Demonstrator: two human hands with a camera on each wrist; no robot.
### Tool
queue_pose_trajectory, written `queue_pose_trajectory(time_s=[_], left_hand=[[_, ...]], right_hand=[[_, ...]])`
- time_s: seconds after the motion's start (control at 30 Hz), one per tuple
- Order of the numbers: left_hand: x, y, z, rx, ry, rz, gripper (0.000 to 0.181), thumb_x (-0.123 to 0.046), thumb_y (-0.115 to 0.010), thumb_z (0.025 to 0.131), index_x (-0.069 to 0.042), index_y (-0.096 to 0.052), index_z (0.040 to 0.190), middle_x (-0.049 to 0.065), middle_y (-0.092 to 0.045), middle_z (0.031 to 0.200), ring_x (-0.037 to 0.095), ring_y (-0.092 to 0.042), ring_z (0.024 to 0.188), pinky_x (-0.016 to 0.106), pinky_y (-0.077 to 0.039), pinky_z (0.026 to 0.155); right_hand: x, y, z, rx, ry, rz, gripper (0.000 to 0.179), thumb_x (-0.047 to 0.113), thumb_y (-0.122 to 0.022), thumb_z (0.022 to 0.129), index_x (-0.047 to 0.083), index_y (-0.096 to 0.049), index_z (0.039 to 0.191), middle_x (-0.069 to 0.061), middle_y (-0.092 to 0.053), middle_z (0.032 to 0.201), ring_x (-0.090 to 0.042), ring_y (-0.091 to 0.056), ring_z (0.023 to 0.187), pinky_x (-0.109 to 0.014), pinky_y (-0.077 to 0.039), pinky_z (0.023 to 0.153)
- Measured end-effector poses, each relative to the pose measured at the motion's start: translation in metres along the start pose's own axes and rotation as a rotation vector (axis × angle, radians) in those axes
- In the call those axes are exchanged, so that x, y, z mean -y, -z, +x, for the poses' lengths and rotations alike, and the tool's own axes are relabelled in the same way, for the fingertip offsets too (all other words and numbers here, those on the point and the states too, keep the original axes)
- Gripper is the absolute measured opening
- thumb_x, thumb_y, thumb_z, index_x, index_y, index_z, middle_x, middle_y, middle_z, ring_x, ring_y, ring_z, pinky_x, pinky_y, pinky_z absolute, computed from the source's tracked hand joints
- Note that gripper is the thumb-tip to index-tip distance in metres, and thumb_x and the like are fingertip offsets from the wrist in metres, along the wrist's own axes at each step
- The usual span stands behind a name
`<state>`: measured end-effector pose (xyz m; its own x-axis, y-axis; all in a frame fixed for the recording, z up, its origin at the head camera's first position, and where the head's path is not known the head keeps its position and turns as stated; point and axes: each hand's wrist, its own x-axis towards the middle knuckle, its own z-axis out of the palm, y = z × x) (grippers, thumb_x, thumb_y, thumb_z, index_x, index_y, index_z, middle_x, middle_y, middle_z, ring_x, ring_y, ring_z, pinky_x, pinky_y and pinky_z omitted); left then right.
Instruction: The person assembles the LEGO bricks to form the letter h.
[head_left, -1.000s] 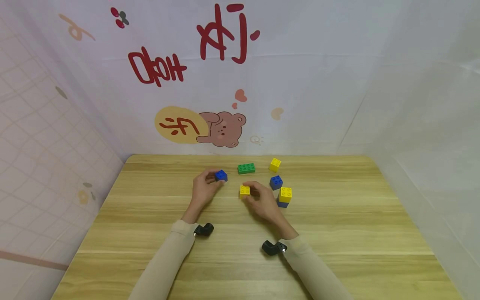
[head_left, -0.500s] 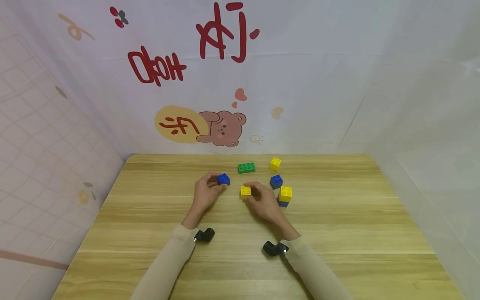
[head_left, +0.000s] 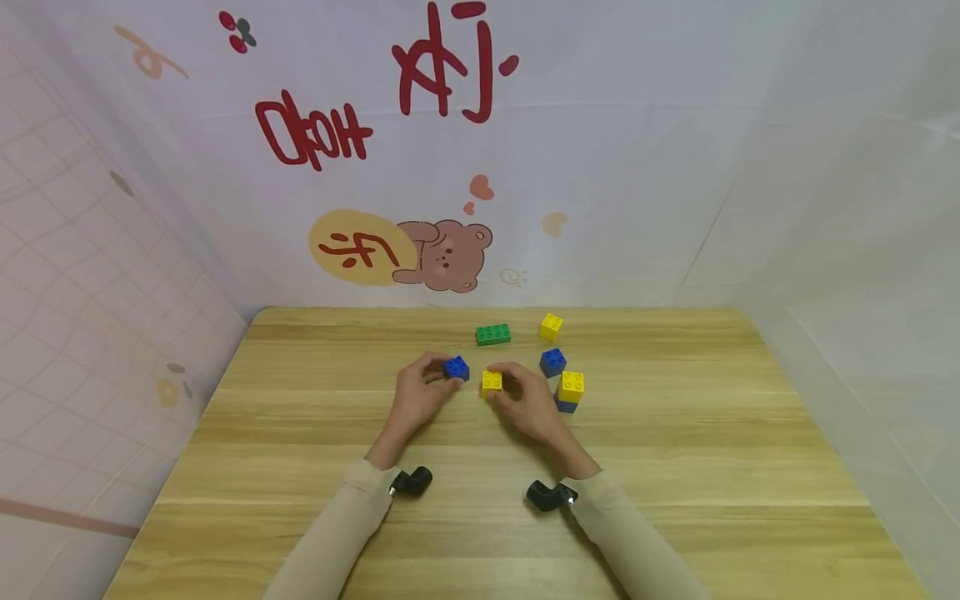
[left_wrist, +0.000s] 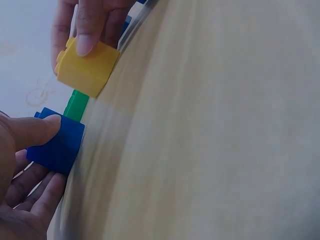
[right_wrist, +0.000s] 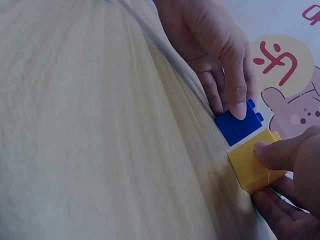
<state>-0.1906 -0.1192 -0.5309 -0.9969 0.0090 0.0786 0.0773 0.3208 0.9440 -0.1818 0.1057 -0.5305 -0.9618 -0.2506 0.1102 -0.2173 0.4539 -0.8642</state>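
Note:
My left hand [head_left: 420, 392] pinches a blue toy brick [head_left: 457, 368] between thumb and fingers, close over the tabletop. Just to its right, my right hand [head_left: 528, 406] grips a yellow brick [head_left: 492, 383] by its sides, studs facing up. A small gap separates the two bricks in the head view. Seen from the left wrist, the thumb presses the near face of the blue brick [left_wrist: 60, 142], with the yellow brick [left_wrist: 87, 67] beyond it. In the right wrist view the yellow brick [right_wrist: 252, 162] sits under the right thumb, beside the blue brick [right_wrist: 239, 125].
Behind the hands lies a long green brick [head_left: 492, 335]. A loose yellow brick [head_left: 551, 327] and a blue brick [head_left: 553, 362] are to the right. Near the right hand stands a yellow brick [head_left: 572, 387] on top of a blue one [head_left: 567, 407]. A printed curtain [head_left: 600, 167] backs the wooden table [head_left: 712, 467].
My left hand has carried the blue brick rightward and slightly nearer, closing in on the yellow brick. The right hand and its brick have barely moved.

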Motion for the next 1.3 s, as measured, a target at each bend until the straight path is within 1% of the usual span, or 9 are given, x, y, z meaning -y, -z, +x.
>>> queue_pose_trajectory(time_s=[0.17, 0.33, 0.53, 0.63, 0.77, 0.9, 1.07, 1.17, 1.3], left_hand=[[-0.004, -0.003, -0.005, 0.019, -0.016, -0.004, 0.038, -0.006, -0.082, 0.086, -0.006, -0.070, 0.122, 0.017, -0.071, 0.124, 0.031, -0.072, 0.112, 0.038, -0.061, 0.096], [-0.006, -0.005, -0.007, 0.026, -0.013, -0.016, 0.039, -0.005, -0.082, 0.086, -0.007, -0.070, 0.123, 0.016, -0.071, 0.126, 0.031, -0.071, 0.114, 0.037, -0.061, 0.097], [-0.007, -0.008, -0.009, 0.045, -0.038, -0.019, 0.039, -0.004, -0.082, 0.086, -0.005, -0.070, 0.123, 0.018, -0.070, 0.127, 0.032, -0.071, 0.113, 0.037, -0.061, 0.097], [-0.007, -0.009, -0.009, 0.055, -0.035, -0.011, 0.038, -0.004, -0.082, 0.086, -0.006, -0.071, 0.122, 0.016, -0.071, 0.125, 0.030, -0.071, 0.111, 0.036, -0.061, 0.097], [-0.007, -0.012, -0.008, 0.072, -0.033, -0.008, 0.038, -0.003, -0.083, 0.085, -0.008, -0.071, 0.121, 0.016, -0.072, 0.123, 0.029, -0.072, 0.111, 0.036, -0.061, 0.097], [-0.007, -0.014, -0.009, 0.097, -0.035, -0.029, 0.040, -0.001, -0.083, 0.084, -0.008, -0.072, 0.121, 0.017, -0.072, 0.122, 0.030, -0.072, 0.111, 0.036, -0.061, 0.097], [-0.008, -0.017, -0.011, 0.123, -0.043, -0.051, 0.040, 0.000, -0.083, 0.084, -0.008, -0.071, 0.121, 0.017, -0.073, 0.119, 0.029, -0.072, 0.110, 0.035, -0.061, 0.096], [-0.007, -0.018, -0.012, 0.138, -0.049, -0.061, 0.040, -0.001, -0.082, 0.084, -0.007, -0.071, 0.122, 0.017, -0.072, 0.118, 0.030, -0.072, 0.109, 0.038, -0.061, 0.097], [-0.007, -0.020, -0.012, 0.154, -0.045, -0.076, 0.040, 0.000, -0.082, 0.085, -0.007, -0.070, 0.123, 0.017, -0.072, 0.119, 0.031, -0.072, 0.110, 0.040, -0.061, 0.098]], right_hand=[[0.000, 0.001, 0.001, -0.001, 0.008, -0.011, 0.039, 0.015, -0.075, 0.095, 0.016, -0.066, 0.132, -0.006, -0.068, 0.135, -0.025, -0.068, 0.118, -0.042, -0.057, 0.105], [0.002, 0.004, 0.002, -0.004, 0.031, -0.009, 0.039, 0.016, -0.074, 0.095, 0.015, -0.065, 0.133, -0.006, -0.068, 0.134, -0.023, -0.068, 0.118, -0.039, -0.057, 0.104], [0.008, 0.008, 0.002, -0.015, 0.043, 0.001, 0.038, 0.013, -0.072, 0.097, 0.014, -0.064, 0.134, -0.005, -0.066, 0.137, -0.024, -0.064, 0.124, -0.038, -0.056, 0.106], [0.012, 0.010, 0.002, -0.024, 0.045, -0.006, 0.038, 0.013, -0.071, 0.098, 0.014, -0.063, 0.135, -0.004, -0.065, 0.138, -0.024, -0.064, 0.125, -0.038, -0.055, 0.108], [0.019, 0.013, 0.002, -0.034, 0.079, 0.006, 0.038, 0.011, -0.070, 0.098, 0.012, -0.063, 0.135, -0.007, -0.065, 0.138, -0.026, -0.064, 0.124, -0.042, -0.056, 0.107], [0.024, 0.016, 0.001, -0.028, 0.107, 0.025, 0.037, 0.009, -0.070, 0.098, 0.011, -0.063, 0.134, -0.009, -0.065, 0.137, -0.029, -0.064, 0.125, -0.048, -0.055, 0.107], [0.026, 0.017, 0.000, -0.015, 0.108, 0.035, 0.038, 0.010, -0.069, 0.098, 0.011, -0.062, 0.136, -0.007, -0.064, 0.138, -0.029, -0.063, 0.126, -0.048, -0.055, 0.108], [0.027, 0.017, 0.000, -0.008, 0.109, 0.044, 0.039, 0.010, -0.069, 0.098, 0.009, -0.061, 0.136, -0.007, -0.064, 0.139, -0.029, -0.062, 0.127, -0.048, -0.055, 0.108], [0.027, 0.017, -0.001, 0.000, 0.126, 0.059, 0.040, 0.008, -0.068, 0.098, 0.004, -0.061, 0.137, -0.011, -0.063, 0.139, -0.030, -0.061, 0.129, -0.050, -0.054, 0.109]])
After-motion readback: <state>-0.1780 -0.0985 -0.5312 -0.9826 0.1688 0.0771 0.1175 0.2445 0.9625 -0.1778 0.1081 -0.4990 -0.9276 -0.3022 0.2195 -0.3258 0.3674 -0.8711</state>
